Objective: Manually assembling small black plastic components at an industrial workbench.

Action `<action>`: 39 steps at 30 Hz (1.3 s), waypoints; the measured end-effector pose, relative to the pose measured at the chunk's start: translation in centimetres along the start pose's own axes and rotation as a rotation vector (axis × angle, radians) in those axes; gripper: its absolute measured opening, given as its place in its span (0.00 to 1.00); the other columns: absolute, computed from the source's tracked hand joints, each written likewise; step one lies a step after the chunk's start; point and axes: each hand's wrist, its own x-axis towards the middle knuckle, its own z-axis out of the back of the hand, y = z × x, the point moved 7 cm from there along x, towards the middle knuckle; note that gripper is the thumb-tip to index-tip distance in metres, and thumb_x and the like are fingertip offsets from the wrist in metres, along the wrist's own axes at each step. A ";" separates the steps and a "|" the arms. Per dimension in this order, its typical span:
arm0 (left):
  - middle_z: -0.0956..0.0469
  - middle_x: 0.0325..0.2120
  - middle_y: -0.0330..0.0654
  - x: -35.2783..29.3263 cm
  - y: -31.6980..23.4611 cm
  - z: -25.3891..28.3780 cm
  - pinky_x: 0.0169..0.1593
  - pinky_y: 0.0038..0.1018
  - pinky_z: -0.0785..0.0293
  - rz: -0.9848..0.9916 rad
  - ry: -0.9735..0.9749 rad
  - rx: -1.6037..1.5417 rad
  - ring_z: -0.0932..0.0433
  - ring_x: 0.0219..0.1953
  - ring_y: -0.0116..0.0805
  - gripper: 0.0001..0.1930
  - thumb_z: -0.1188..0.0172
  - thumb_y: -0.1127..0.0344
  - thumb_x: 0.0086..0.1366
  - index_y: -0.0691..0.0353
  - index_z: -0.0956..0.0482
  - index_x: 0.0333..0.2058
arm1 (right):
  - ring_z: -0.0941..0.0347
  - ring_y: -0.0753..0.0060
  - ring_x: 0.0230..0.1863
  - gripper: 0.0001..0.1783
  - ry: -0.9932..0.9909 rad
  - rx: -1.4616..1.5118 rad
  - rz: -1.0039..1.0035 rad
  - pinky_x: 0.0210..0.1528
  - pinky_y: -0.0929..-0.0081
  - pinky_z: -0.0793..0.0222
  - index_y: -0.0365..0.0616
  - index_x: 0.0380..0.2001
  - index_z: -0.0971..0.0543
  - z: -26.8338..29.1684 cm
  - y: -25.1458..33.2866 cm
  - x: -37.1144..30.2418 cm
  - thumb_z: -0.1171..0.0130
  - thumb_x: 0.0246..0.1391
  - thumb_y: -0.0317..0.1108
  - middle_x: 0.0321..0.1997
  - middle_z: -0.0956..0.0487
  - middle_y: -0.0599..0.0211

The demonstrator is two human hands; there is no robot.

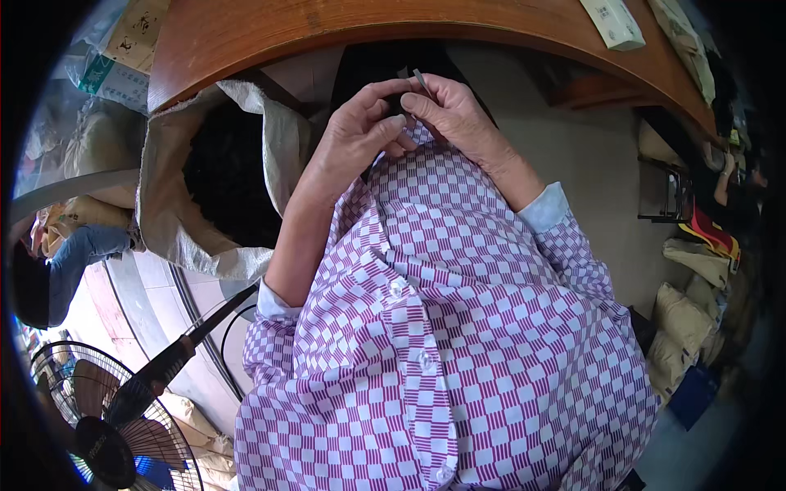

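Over my lap, just short of the table edge, both hands meet with bent fingers. My right hand [450, 110] pinches a thin, dark grey strip [420, 79] between thumb and fingers; its upper end sticks out, and its exact kind cannot be made out. My left hand [362, 131] is closed, its fingertips reaching toward the right hand's fingers. Whatever lies between the left fingers is too small and hidden to name. To the left of my left forearm stands an open woven sack [168, 192] holding a heap of small black pieces [231, 184].
A brown wooden table [270, 24] curves across the far side, with a white box [614, 23] on it. At lower left is a standing fan [106, 450]. Filled sacks [679, 323] lie on the right. Other people's parts show: a jeans leg [78, 262] and an arm [724, 184].
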 end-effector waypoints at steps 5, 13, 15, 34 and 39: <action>0.24 0.30 0.41 0.3 -0.5 0.2 0.37 0.20 0.25 -0.243 -0.201 0.352 0.23 0.34 0.26 0.18 0.52 0.76 0.65 0.64 0.33 0.54 | 0.40 0.91 0.21 0.16 -0.079 -0.055 -0.036 0.20 0.92 0.46 0.43 0.45 0.26 0.4 0.4 -0.3 0.50 0.63 0.43 0.22 0.32 0.81; 0.25 0.29 0.40 0.6 -0.5 1.1 0.37 0.21 0.26 -0.297 -0.304 0.262 0.25 0.32 0.24 0.17 0.52 0.74 0.67 0.64 0.33 0.55 | 0.47 0.90 0.13 0.22 -0.010 0.181 -0.203 0.12 0.89 0.54 0.42 0.55 0.35 -1.6 0.6 -0.9 0.56 0.65 0.45 0.16 0.37 0.78; 0.25 0.28 0.40 0.6 -0.6 1.0 0.37 0.21 0.26 -0.306 -0.310 0.277 0.26 0.31 0.24 0.18 0.52 0.74 0.67 0.64 0.33 0.55 | 0.47 0.90 0.13 0.21 -0.020 0.174 -0.199 0.12 0.90 0.54 0.42 0.55 0.35 -1.7 0.6 -0.8 0.57 0.66 0.43 0.16 0.37 0.79; 0.21 0.39 0.49 -1.4 -3.2 2.7 0.38 0.26 0.25 -0.323 -0.552 0.737 0.20 0.37 0.32 0.18 0.48 0.79 0.60 0.62 0.27 0.50 | 0.35 0.84 0.24 0.13 0.073 -0.425 0.094 0.27 0.83 0.37 0.44 0.47 0.29 -1.6 1.4 2.4 0.54 0.64 0.37 0.23 0.30 0.73; 0.22 0.40 0.45 -6.9 -6.7 14.4 0.43 0.21 0.28 -0.364 -0.915 0.626 0.26 0.38 0.24 0.17 0.49 0.79 0.62 0.59 0.26 0.49 | 0.23 0.64 0.27 0.22 -0.524 -1.036 0.224 0.32 0.68 0.27 0.44 0.45 0.28 11.4 7.8 5.6 0.41 0.53 0.47 0.30 0.20 0.59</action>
